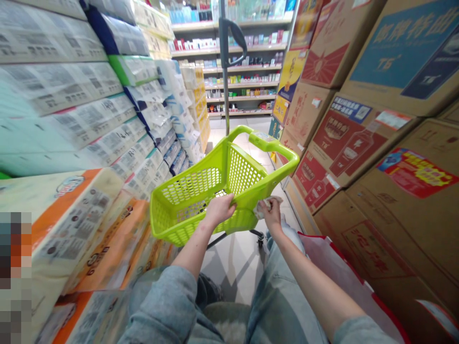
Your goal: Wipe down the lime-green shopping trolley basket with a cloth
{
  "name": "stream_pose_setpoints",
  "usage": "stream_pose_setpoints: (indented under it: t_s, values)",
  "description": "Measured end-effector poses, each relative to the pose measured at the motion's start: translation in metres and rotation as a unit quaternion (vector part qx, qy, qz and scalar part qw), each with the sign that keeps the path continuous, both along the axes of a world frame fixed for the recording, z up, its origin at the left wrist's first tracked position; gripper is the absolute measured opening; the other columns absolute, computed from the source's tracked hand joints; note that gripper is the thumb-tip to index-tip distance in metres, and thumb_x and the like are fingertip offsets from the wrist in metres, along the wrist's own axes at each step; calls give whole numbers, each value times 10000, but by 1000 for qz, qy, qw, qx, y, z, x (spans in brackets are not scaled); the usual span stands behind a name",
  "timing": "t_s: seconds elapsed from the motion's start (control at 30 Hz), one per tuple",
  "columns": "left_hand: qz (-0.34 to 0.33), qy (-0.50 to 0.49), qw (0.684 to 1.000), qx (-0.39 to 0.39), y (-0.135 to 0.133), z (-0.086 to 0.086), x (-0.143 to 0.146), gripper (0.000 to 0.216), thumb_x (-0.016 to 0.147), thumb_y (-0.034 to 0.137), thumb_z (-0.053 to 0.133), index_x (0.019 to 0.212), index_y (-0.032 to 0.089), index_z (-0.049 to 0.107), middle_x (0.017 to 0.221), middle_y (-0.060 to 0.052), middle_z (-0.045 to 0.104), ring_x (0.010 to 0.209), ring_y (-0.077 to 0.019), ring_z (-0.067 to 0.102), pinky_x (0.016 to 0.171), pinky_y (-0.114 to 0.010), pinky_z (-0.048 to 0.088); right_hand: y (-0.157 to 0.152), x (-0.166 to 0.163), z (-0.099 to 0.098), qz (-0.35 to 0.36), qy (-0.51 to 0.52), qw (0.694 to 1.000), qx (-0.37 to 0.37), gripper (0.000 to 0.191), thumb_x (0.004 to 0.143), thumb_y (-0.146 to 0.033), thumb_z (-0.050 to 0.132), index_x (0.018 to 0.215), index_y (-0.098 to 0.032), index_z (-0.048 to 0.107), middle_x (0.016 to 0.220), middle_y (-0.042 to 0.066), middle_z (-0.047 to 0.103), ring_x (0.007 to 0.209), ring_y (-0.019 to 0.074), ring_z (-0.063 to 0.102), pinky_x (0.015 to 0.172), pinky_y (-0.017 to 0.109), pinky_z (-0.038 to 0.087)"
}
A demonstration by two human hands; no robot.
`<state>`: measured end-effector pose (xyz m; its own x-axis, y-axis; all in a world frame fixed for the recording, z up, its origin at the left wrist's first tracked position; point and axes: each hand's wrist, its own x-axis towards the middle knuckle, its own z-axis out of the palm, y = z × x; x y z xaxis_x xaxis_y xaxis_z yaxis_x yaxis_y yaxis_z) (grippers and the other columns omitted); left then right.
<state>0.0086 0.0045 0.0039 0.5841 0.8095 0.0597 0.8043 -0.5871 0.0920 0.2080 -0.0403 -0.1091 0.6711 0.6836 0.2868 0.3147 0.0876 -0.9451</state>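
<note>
Step in hand, as judged from the grip and the cloth: wiping the rim of the basket (201, 191).

The green plastic basket stands on a wheeled frame in a narrow shop aisle, directly ahead of the person. The left hand (219, 209) is curled over the near rim, fingers closed on the edge, steadying it. The right hand (271, 212) is closed around a small crumpled cloth (261, 206), pressed against the rim at the near right corner, below the handle (267, 141).

Next move, as judged: draw the cloth along the rim toward the handle while the left hand keeps the basket from rolling; pressure should stay light, since the frame rides on casters.

The floor (233, 263) is pale tile. Stacked packs of tissue (71, 119) line the left side; cardboard boxes (376, 143) line the right. Shelves (244, 52) of small goods close the far end. A grey pole (225, 86) rises behind the basket.
</note>
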Motion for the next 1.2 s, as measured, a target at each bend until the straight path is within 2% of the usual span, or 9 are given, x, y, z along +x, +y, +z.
stream_pose_setpoints:
  t_s: [0.07,0.13,0.3,0.4,0.7,0.87,1.03,1.1,1.2]
  values:
    - [3,1,1000,-7,0,1,0,178,852,361,446,942,232,532,941,-38,679,862,-208,640,659,-275,415,-4,-7,-8,14,-19,1000,-10,353,673,-518,637,780,-206,512,816,10,515,804,186,499,802,392,446]
    - [4,2,1000,-16,0,2,0,181,844,359,457,951,234,533,955,-39,677,878,-209,638,670,-273,421,-9,-14,1,26,-50,998,13,330,703,-502,630,813,-201,551,876,37,543,868,205,519,838,406,450]
    - [-7,-20,999,-43,2,3,-2,204,824,362,489,969,233,555,975,-41,677,912,-214,631,709,-275,435,-12,-27,61,16,-150,981,120,284,825,-429,574,984,-202,635,1023,90,557,1055,236,525,980,431,411]
    - [-6,-44,997,-69,3,3,-4,242,820,383,504,1007,245,569,991,-30,680,931,-207,628,735,-265,439,-12,-32,81,6,-185,974,134,309,863,-416,527,1059,-203,636,1064,106,526,1131,250,501,1008,435,406]
    - [-22,-52,997,-55,-1,1,-3,247,829,407,487,975,223,563,956,-50,680,917,-219,633,730,-275,447,-22,-39,62,9,-230,967,110,481,860,-387,548,1284,-192,428,1229,143,542,1187,251,497,1008,454,413]
    - [-26,-56,997,-50,1,0,-1,267,821,413,491,983,210,553,963,-58,677,915,-221,634,730,-275,451,-21,-45,56,91,-301,944,100,396,887,-278,485,1276,-211,456,1272,121,539,1250,240,449,1051,470,378]
    - [-30,-63,996,-57,3,-2,-1,268,783,324,512,1024,213,548,1014,-56,671,936,-217,629,751,-274,455,-19,-59,54,165,-344,920,92,296,882,-239,487,1170,-223,556,1169,101,604,1182,235,508,1041,453,393]
    - [-31,-66,995,-63,3,-2,-2,267,774,295,510,1024,212,551,1015,-57,670,938,-219,628,757,-278,458,-19,-61,57,163,-338,922,99,270,872,-238,500,1129,-214,579,1130,103,610,1161,236,513,1039,449,394]
    - [-30,-62,994,-80,4,-1,-3,253,776,271,498,1015,213,558,1002,-54,672,938,-214,626,771,-277,460,-21,-55,68,100,-290,944,119,263,857,-253,514,1107,-216,585,1078,100,596,1118,239,524,1012,454,412]
